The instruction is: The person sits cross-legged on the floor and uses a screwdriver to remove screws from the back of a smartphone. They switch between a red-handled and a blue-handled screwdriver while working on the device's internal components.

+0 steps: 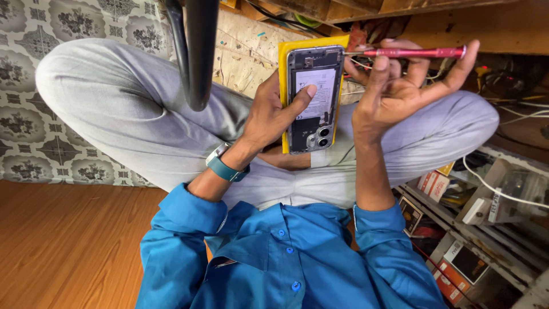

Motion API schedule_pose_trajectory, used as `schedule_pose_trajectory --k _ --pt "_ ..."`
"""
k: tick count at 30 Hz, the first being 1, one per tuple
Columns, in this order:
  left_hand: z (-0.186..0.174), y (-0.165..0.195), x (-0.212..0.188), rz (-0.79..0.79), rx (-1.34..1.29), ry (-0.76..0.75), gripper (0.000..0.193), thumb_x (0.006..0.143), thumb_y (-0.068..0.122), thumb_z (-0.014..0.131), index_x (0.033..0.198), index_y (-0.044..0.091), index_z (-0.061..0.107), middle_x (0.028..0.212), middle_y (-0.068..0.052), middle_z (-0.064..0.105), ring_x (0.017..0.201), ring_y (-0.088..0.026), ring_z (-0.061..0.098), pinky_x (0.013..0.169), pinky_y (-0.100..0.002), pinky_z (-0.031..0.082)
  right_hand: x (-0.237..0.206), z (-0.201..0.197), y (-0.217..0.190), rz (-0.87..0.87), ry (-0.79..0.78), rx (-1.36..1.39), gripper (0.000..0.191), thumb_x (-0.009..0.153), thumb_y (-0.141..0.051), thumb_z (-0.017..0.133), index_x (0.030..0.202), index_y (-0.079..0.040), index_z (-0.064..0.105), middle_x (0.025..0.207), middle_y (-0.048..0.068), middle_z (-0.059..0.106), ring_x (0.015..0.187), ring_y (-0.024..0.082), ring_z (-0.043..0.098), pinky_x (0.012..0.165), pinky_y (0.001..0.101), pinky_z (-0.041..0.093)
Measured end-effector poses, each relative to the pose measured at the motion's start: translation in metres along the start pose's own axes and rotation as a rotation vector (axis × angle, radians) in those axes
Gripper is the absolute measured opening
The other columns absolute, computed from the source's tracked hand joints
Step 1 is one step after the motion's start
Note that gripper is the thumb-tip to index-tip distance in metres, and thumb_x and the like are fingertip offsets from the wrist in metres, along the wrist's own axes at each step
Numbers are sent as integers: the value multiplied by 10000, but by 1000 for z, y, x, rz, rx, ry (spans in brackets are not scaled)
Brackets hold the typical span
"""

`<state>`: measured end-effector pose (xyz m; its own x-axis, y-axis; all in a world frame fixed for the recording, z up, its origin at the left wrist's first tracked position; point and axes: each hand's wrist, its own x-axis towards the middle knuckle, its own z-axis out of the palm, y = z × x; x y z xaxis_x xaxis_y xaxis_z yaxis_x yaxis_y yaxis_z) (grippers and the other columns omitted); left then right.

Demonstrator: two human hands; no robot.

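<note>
So here's the setup: the left hand (273,117) is wrapped around an opened smartphone (313,100), back cover off, thumb pressed flat on the pale battery in the middle, fingers curled behind. The phone sits upright over the person's lap, backed by a flat yellow pad (284,68) that sticks out along the left and top edges. You can see the shiny metal frame, dark circuit areas and the round camera lenses at the lower end.

The right hand (394,86) pinches a slim red screwdriver (413,52) between thumb and fingertips, index finger stretched to its far cap. The metal tip points at the phone's top right corner; can't tell if it actually touches.

Around it: grey trouser legs (114,97) crossed, blue buttoned shirt (286,257), a teal-strapped watch (224,166) on the left wrist. A dark glossy curved bar (199,51) hangs in front at the top and blocks part of the view. Small cardboard boxes (452,257) and white cables (503,191) clutter the shelves on the right, over patterned flooring (34,57) and wood-look boards (68,246).
</note>
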<state>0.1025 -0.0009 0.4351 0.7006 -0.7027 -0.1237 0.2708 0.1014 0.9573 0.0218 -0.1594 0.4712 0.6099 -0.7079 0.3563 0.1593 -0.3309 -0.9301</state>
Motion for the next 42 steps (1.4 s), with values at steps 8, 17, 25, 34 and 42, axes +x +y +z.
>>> schedule_pose_trajectory --k 8,17,25,34,42 --pt "-3 0 -3 -28 -32 -2 364 1025 197 700 1308 -11 604 1149 -109 766 1027 -127 719 918 -313 602 -2 4 0 28 18 39 893 1169 -14 683 1580 -344 -37 1300 178 642 919 187 662 804 295 681" --pt "-5 0 -2 -2 48 7 353 1017 211 711 1280 -8 625 1116 -112 778 1000 -140 741 891 -318 607 -4 7 -1 -26 -10 38 867 1181 13 661 1570 -389 -2 1356 143 616 975 177 682 809 310 703" --pt "-7 -1 -1 -5 49 14 353 1018 214 705 1280 -9 625 1128 -122 785 1021 -157 756 903 -328 612 -5 9 3 -64 -36 -53 862 1210 59 602 1565 -418 -22 1327 138 630 992 167 662 862 317 719" --pt "-7 0 -2 -18 24 3 363 1017 211 703 1292 -13 622 1132 -119 783 1022 -153 751 901 -322 612 -4 10 4 -76 -20 -63 874 1214 54 621 1576 -410 -26 1277 131 619 1001 164 655 871 300 701" --pt "-8 0 -3 -6 -18 -4 354 1031 200 695 1303 -13 617 1161 -114 768 1054 -151 729 931 -319 600 -6 10 2 -58 3 -77 881 1202 33 650 1577 -374 -35 1260 132 639 991 168 651 892 285 691"
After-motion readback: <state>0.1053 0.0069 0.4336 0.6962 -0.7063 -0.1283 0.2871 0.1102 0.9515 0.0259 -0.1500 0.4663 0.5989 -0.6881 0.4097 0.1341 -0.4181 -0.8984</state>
